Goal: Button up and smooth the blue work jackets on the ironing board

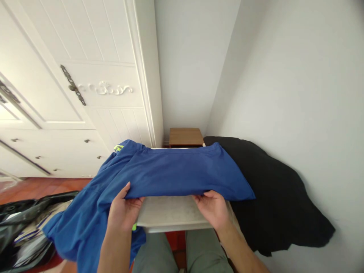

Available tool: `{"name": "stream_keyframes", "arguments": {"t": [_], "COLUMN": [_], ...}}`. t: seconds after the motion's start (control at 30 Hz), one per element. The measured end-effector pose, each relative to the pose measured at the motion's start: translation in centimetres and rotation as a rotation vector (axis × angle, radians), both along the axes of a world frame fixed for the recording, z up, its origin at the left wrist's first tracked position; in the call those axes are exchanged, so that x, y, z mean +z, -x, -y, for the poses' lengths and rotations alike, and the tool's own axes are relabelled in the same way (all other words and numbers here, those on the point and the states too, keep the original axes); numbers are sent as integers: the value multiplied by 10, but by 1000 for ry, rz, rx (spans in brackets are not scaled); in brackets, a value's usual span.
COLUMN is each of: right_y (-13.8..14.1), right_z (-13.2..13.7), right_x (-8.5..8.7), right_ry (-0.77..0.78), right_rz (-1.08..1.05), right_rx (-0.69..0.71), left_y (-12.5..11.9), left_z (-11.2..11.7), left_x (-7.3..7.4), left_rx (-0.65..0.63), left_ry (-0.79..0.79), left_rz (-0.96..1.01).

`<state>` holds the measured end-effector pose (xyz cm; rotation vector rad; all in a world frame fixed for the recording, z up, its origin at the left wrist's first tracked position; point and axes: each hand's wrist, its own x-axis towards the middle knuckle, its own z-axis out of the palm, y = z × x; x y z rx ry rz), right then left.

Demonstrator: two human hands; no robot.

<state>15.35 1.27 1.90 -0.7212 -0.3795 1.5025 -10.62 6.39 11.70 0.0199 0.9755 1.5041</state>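
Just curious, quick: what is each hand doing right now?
Left hand: closed on the near edge of the blue shirt.
Right hand: closed on the same edge.

Home bedroom: white panelled wardrobe with ornate handles, drawers, wooden nightstand, clothes lying about.

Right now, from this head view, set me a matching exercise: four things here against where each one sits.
Things:
1. blue garment
2. black cloth
3. wooden stand
4. white wardrobe

Places:
A. far corner, against the back wall
B. left side of the room
C. gripped at its near edge by left hand and right hand
D. right of the blue one, along the wall

Pairs: 1-C, 2-D, 3-A, 4-B
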Motion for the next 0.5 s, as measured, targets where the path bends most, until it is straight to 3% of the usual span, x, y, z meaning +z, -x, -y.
{"name": "stream_keyframes", "arguments": {"t": [0.1,0.2,0.33,0.5], "right_y": [-41,-71,-98,-147], "right_z": [12,26,34,26], "right_x": [24,50,71,77], "right_ry": [140,185,149,234], "right_rz": [-188,-241,-108,173], "right_rx": [-119,-229,-218,-101], "left_y": [9,14,18,21], "left_z": [4,10,16,20], "left_x": [-12,-24,-37,-43], "left_rx": [-16,-31,-31,-35], "left_ry": [51,108,159,168], "left_rz": [-23,-24,-22,-41]}}
